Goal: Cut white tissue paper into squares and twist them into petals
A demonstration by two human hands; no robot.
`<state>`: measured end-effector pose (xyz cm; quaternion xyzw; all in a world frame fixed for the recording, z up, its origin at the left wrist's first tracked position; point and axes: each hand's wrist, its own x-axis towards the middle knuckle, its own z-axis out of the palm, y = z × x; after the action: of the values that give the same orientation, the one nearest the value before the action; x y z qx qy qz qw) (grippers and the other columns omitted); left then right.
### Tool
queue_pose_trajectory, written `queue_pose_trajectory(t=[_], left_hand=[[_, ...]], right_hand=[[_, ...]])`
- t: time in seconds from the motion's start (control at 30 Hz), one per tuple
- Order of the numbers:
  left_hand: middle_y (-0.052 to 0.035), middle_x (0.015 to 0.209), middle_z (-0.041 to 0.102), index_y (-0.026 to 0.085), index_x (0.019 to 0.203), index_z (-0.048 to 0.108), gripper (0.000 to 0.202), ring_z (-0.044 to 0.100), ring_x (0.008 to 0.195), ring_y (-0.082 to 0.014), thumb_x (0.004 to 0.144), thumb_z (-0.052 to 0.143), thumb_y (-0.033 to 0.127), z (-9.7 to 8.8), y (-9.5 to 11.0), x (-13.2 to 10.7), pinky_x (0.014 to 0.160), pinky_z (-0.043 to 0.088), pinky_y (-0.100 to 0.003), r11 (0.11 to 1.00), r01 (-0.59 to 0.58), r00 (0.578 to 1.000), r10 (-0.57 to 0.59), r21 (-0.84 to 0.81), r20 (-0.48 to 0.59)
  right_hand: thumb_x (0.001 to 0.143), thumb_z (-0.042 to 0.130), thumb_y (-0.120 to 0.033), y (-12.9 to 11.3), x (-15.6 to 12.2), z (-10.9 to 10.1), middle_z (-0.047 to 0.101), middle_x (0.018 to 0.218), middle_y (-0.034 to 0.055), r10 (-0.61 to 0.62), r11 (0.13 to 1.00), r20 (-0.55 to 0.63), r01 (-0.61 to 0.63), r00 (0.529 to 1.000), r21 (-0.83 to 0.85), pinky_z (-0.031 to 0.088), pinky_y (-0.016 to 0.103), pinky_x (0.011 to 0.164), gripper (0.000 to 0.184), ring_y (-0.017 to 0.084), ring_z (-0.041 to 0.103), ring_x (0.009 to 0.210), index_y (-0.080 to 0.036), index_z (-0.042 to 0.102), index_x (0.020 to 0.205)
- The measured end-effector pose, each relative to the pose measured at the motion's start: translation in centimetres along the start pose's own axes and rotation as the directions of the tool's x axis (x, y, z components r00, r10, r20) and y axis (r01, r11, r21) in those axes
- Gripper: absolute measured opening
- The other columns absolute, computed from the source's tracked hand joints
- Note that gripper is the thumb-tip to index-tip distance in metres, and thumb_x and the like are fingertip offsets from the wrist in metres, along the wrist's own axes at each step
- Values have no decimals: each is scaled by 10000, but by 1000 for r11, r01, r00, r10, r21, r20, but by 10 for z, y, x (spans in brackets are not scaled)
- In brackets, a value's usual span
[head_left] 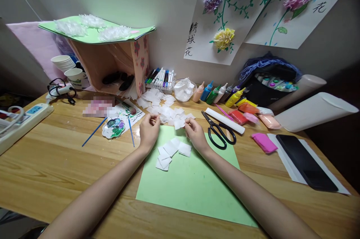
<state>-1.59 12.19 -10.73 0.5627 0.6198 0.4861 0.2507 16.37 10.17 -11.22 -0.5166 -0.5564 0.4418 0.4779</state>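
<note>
My right hand [194, 133] pinches a small white paper square [179, 123] at the far edge of a green sheet [191, 190]. To its left, my left hand [150, 129] has its fingers curled together beside a pile of white paper squares [168, 113]; whatever is between its fingertips I cannot make out. Several more white squares [172, 146] lie overlapping on the green sheet between my forearms. Black-handled scissors [218, 134] lie just right of my right hand, partly over the sheet's corner.
Paint bottles [216, 93], a bowl of white paper [184, 89] and markers [161, 77] line the back. Left are a paint palette [113, 128], brushes [94, 132] and a power strip [26, 119]. Right are a white roll [225, 121], clay packets [264, 143] and a phone [305, 162].
</note>
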Motion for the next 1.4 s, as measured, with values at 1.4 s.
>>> queue_pose_trajectory(t=[1.4], left_hand=[[-20,761,617,191,788,659,114,564,740,-143,826,584,266,-3,13,-15,656,412,-258,854,-516,813,465,64,349]], right_hand=[[801,568,-278,-10,-2,2,550,699,9,-107,986,148,124,983,-114,343,238,551,157,106,437,587,-157,657,755]])
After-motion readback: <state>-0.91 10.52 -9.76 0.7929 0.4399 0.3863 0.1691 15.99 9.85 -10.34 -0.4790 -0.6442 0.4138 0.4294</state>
